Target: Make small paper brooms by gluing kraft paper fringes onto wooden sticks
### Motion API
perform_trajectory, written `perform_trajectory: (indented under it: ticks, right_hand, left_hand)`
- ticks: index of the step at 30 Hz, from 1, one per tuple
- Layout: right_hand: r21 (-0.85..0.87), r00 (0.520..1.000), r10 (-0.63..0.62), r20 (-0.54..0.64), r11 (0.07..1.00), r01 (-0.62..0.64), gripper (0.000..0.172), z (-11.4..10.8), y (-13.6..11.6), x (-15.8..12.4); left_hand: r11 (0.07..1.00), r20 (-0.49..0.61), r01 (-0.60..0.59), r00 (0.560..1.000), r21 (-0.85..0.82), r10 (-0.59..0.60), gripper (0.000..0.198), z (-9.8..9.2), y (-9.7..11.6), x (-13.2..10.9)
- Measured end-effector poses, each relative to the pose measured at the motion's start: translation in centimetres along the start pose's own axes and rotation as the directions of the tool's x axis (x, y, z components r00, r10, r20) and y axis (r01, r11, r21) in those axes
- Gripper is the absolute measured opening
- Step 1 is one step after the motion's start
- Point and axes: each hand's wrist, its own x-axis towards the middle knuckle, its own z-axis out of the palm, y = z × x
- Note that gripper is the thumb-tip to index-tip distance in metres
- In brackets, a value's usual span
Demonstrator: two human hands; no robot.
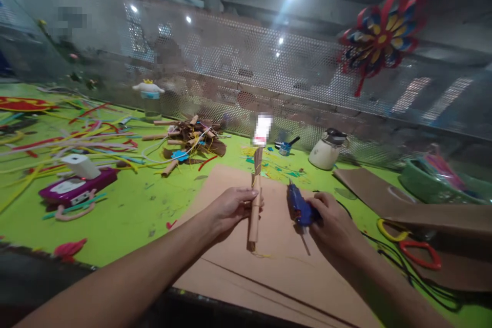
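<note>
Head view: across from me, a green table (pixel 126 200) bears a flat brown sheet (pixel 277 236). Over it, the left hand (pixel 236 207) pinches a slim papery tube (pixel 254 218) between thumb and fingers, ends jutting past; the right hand (pixel 331 215) grips a blue plastic glue gun (pixel 299 206).

2 forearms (pixel 154 261), bare right down to the fingers (pixel 246 195)
Behind the fingers, the left hand (pixel 228 211) and right hand (pixel 334 223) are uncovered, the wrists (pixel 207 225) too.

A slim brown tube (pixel 254 223) runs near to far mid-scene, with a blue glue gun (pixel 298 205), nozzle far, to its right.
</note>
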Motion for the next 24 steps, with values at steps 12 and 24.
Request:
perform_trajectory:
  ticks: [12, 24]
  right_hand:
    - [0.599, 0.947, 0.126, 0.295, 0.748, -0.286, 0.038, -3.6, -4.5, 0.8]
    - [0.395, 0.977, 0.191, 0.099, 0.893, -0.215, 0.04, -2.2, -4.9, 0.7]
  left_hand:
    - [0.998, 0.037, 0.009, 0.999, 0.065, -0.011, 0.009, 0.3, -0.6, 0.0]
    - [0.998, -0.006, 0.019, 1.0, 0.065, -0.019, 0.023, 0.3, -0.5, 0.3]
